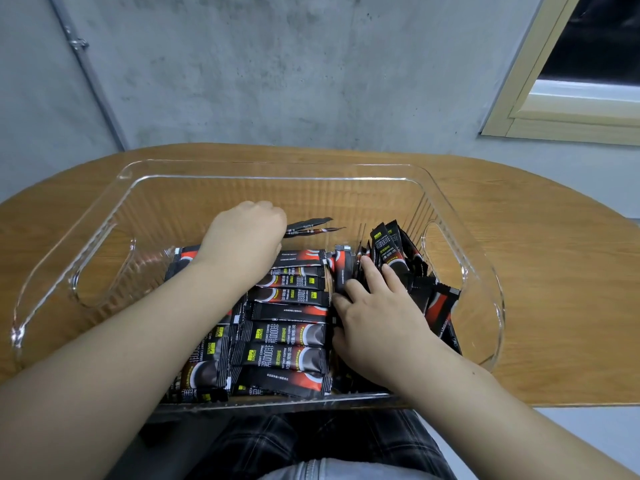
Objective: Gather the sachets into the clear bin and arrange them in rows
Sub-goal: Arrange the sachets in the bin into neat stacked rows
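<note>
Head view, near edge first: sachets (287, 327) lie flat in a stacked row along the middle of the clear bin (138, 174), with a looser, partly upright bunch (391, 251) toward its right wall. Right hand (377, 313) rests on that side with fingers spread across the packets, thumb against the row's ends. Farther in, left hand (247, 233) is curled around a couple of sachets (311, 226) held above the row; bin sits on a wooden table (540, 258) against a grey wall (277, 81).

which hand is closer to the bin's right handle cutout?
Right. The right hand rests on sachets just inside the right handle cutout; the left hand holds sachets mid-bin, farther away.
</note>
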